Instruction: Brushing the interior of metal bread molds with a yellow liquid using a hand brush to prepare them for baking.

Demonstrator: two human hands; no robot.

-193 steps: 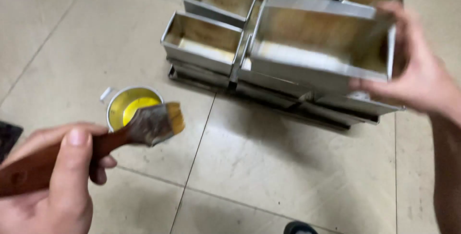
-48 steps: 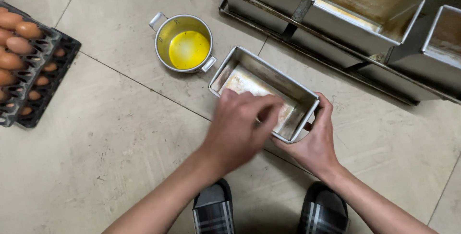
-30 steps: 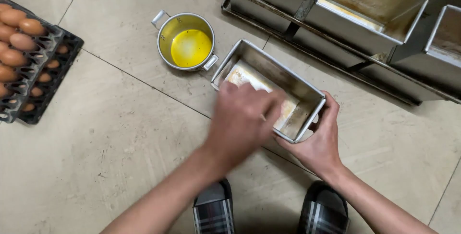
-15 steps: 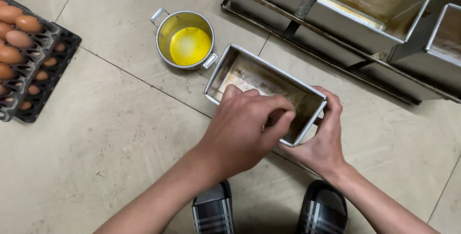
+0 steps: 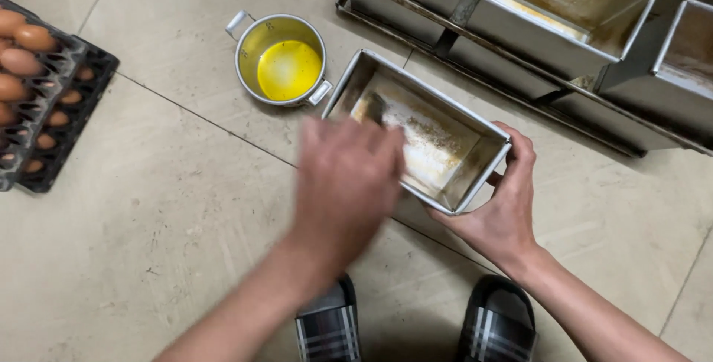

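tin [image 5: 434, 147] greasy, rectangular | right hand [image 5: 499, 206] fingers grip end | left hand [image 5: 347, 176] blurred, fingers unclear

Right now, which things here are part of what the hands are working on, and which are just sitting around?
In use:
left hand, blurred, over the pan
right hand gripping the pan's end
loaf pan
small pot of yellow liquid

Lying about:
egg trays
rack of joined pans
slippers

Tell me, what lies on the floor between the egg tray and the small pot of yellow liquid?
In the head view, only bare tiled floor with one grout line lies between the egg tray and the pot.
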